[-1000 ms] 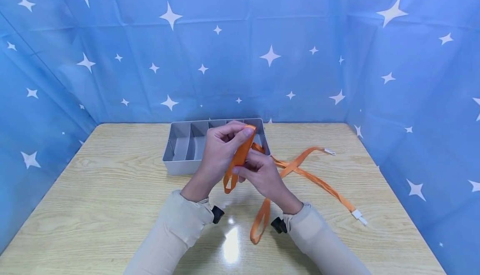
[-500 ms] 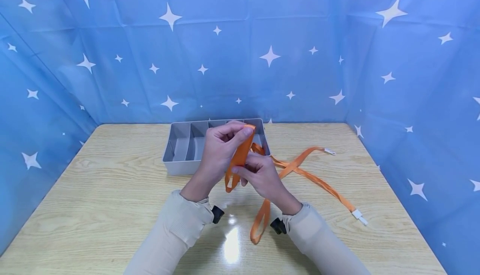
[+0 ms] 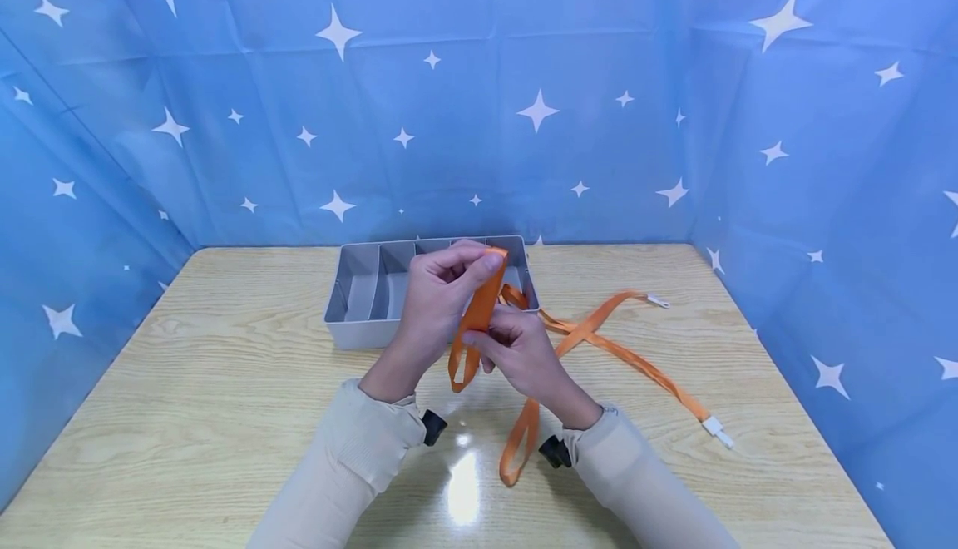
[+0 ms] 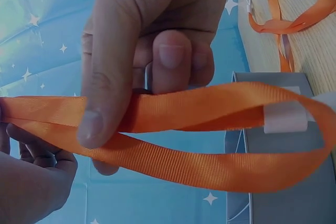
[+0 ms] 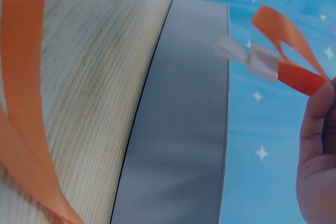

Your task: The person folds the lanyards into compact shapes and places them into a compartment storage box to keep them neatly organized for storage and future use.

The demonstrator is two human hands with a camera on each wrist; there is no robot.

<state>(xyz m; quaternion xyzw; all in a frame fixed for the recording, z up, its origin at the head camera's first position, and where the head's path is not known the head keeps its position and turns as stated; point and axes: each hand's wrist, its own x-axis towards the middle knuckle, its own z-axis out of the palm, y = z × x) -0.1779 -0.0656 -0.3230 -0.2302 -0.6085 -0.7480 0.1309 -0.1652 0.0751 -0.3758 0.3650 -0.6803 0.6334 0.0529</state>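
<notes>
An orange lanyard [image 3: 485, 299] is folded into a short length and held up between both hands over the table. My left hand [image 3: 441, 295] pinches its upper end between thumb and fingers. Lower down, my right hand [image 3: 524, 349] pinches the same strap, with the thumb laid across it. Below the right thumb the strap hangs as a small loop. In the left wrist view a white plastic fitting [image 4: 286, 114] shows inside that loop. A pale clip [image 5: 262, 61] hangs by the loop in the right wrist view. The left fingertips are partly hidden in the left wrist view.
Behind the hands stands a grey divided box [image 3: 367, 335], its right part hidden by them. More orange lanyard straps [image 3: 644, 370] lie crossed on the table [image 3: 187, 416] to the right, with white clips. One loop runs toward the near edge. A blue star-patterned curtain [image 3: 449, 100] surrounds the table.
Both hands stay almost still with the same grip on the lanyard. The small loop at its bottom has shifted slightly. The box and the straps on the table have not moved.
</notes>
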